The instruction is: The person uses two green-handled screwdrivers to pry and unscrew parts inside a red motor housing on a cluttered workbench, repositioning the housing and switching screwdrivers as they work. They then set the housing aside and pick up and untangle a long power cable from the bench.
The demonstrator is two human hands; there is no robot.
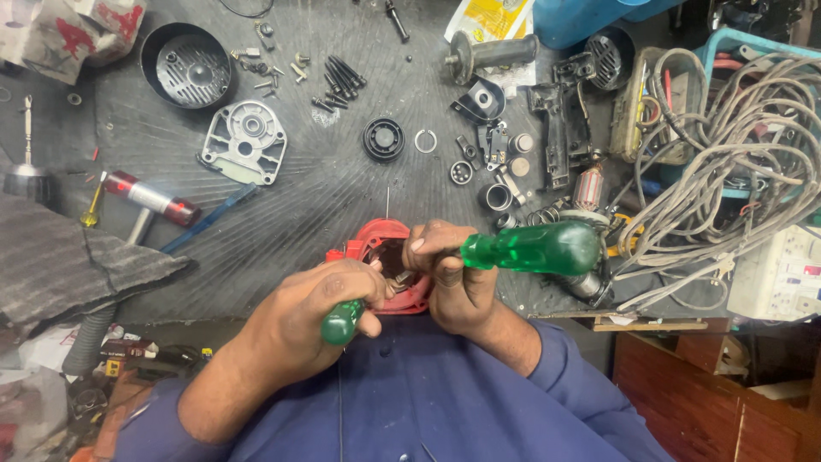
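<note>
At the near edge of the bench, a red motor housing (376,257) sits between both hands. Left hand (321,308): fingers curled tight around a small green-handled screwdriver (342,322), tip directed into the housing's open bore. Right hand (449,274): fingers closed on a larger green-handled screwdriver (530,248), also working inside the opening. Teardown looks well advanced — grey gear cover (244,141), black screws (338,81), armature (588,188) and a snap ring (425,141) already lie loose on the mat (342,188). Remaining, by my judgement: parts inside the housing — not clearly visible.
</note>
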